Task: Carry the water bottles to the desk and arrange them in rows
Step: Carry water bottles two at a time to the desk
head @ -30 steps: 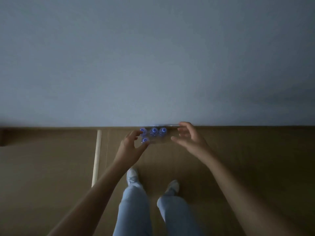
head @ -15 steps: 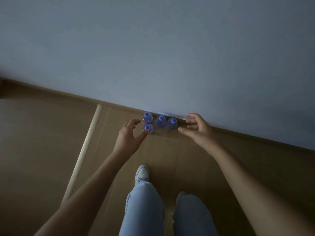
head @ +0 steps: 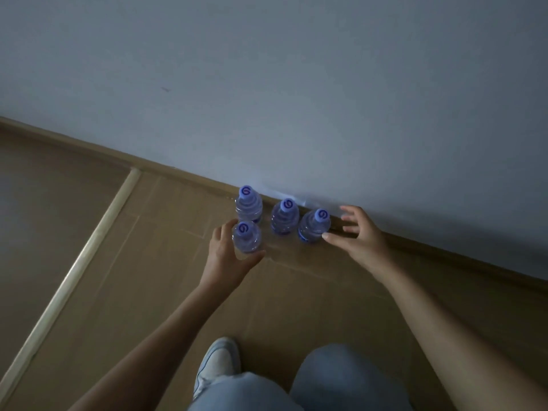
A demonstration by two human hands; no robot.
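Note:
Several clear water bottles with blue caps stand upright on the brown floor against the wall. My left hand [head: 226, 256] curls round the front bottle [head: 246, 237], fingers on its left side and thumb under its near side. Behind it stands another bottle [head: 249, 204]. A middle bottle [head: 284, 216] and a right bottle [head: 314, 225] stand by the skirting. My right hand [head: 360, 235] reaches in from the right with fingers spread; its thumb tip touches the right bottle's side and the fingers are beyond it near the wall. No desk is in view.
A grey-blue wall [head: 296, 99] fills the upper half, meeting the floor at a brown skirting board [head: 444, 256]. A pale strip [head: 74, 268] runs diagonally across the floor at left. My jeans-clad legs and a white shoe [head: 218, 363] are at the bottom.
The view has dropped closer to the bottles. My left hand has closed in round the front bottle, and my right hand has moved up to the right bottle.

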